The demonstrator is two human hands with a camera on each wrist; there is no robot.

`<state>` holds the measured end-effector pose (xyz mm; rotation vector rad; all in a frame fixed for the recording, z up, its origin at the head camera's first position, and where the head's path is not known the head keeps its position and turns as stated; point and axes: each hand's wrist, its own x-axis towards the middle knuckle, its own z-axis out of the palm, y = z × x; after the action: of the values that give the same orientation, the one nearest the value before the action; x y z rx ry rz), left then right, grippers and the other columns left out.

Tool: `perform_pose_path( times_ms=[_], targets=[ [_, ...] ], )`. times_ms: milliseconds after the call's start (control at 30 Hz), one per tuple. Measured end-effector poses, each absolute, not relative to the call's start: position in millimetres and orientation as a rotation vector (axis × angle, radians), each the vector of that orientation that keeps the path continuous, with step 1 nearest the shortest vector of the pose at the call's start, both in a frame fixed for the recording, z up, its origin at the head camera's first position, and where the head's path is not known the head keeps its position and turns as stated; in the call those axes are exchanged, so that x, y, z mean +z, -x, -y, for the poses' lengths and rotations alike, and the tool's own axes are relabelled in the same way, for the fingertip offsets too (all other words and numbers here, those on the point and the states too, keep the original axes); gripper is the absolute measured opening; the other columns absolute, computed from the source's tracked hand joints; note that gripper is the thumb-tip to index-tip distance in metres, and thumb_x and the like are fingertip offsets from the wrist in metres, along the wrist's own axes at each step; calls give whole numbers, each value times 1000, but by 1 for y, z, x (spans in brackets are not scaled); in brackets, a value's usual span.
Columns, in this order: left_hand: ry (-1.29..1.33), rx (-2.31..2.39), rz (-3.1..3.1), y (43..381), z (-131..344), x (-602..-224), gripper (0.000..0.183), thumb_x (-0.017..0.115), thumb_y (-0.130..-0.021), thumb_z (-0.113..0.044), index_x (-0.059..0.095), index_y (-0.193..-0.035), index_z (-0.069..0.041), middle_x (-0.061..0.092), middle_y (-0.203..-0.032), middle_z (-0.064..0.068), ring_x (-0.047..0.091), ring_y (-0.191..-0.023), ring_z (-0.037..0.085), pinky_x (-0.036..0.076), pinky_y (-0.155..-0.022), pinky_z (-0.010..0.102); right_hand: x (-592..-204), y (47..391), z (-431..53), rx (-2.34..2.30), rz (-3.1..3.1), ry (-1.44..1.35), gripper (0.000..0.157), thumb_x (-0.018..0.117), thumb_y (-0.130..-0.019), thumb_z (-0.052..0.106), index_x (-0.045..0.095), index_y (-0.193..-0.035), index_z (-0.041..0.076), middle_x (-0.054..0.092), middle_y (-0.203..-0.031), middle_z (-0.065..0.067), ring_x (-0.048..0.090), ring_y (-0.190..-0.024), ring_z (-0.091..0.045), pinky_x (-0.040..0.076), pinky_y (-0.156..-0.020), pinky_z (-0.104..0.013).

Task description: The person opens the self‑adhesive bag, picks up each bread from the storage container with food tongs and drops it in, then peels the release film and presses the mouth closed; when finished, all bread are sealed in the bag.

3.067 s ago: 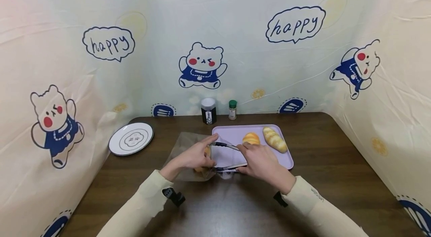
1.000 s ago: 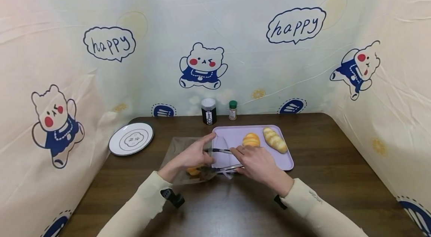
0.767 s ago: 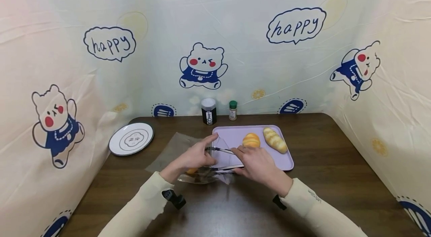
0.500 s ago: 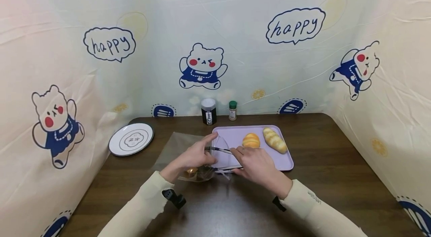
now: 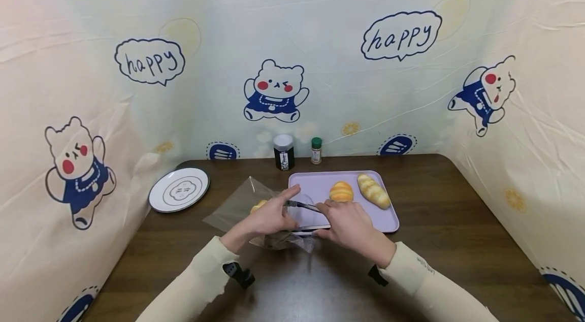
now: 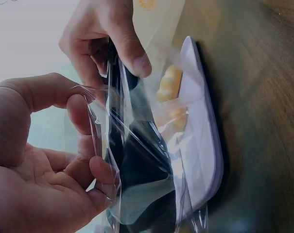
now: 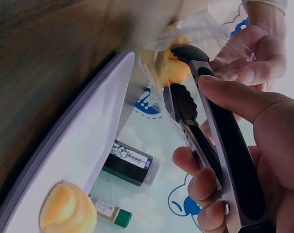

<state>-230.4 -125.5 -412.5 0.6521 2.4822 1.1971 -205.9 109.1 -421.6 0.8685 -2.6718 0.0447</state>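
My left hand (image 5: 269, 216) pinches the rim of a clear plastic bag (image 5: 235, 204), keeping its mouth spread toward the right. Inside the bag is an orange-yellow bread roll (image 7: 177, 70), partly hidden behind the left hand in the head view. My right hand (image 5: 351, 225) grips a pair of metal tongs (image 7: 229, 155) with black handles and black scalloped tips. Those tips stand apart within the bag's mouth, close to the roll, with nothing between them. Below the tongs lies a lilac tray (image 5: 313, 180), bearing a round striped bun (image 5: 341, 191) and a long pale loaf (image 5: 373, 191).
A white plate (image 5: 157, 197) with a dark rim sits at the back left of the brown wooden table (image 5: 439, 240). Behind the tray stand a black jar (image 5: 284, 154) with a white lid and a small green-capped shaker (image 5: 316, 151). Patterned cloth surrounds the table on three sides.
The bag has swung and tilted, and the roll within it has shifted from the near side of my left hand to behind it. The left hand has edged right; the tongs remain at the bag's mouth.
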Motion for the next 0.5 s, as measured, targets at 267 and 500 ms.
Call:
perform_pose_path(
  times_ms=[267, 500],
  targets=[
    [-606, 1178, -2545, 238, 131, -414, 93, 74, -80, -8, 24, -158, -4, 18, -167, 14, 57, -74, 19, 48, -64, 26, -419, 204, -111, 21, 2690, -852, 67, 82, -69, 62, 70, -114, 15, 69, -87, 2, 62, -62, -16, 41, -44, -30],
    [-607, 1113, -2600, 240, 129, -412, 93, 76, -79, -11, 26, -157, -3, 19, -167, 12, 32, -147, 29, 37, -113, 45, -411, 199, -113, -61, 2682, -843, 65, 86, -64, 61, 69, -104, 12, 67, -84, 0, 56, -56, -17, 41, -43, -32]
  ],
)
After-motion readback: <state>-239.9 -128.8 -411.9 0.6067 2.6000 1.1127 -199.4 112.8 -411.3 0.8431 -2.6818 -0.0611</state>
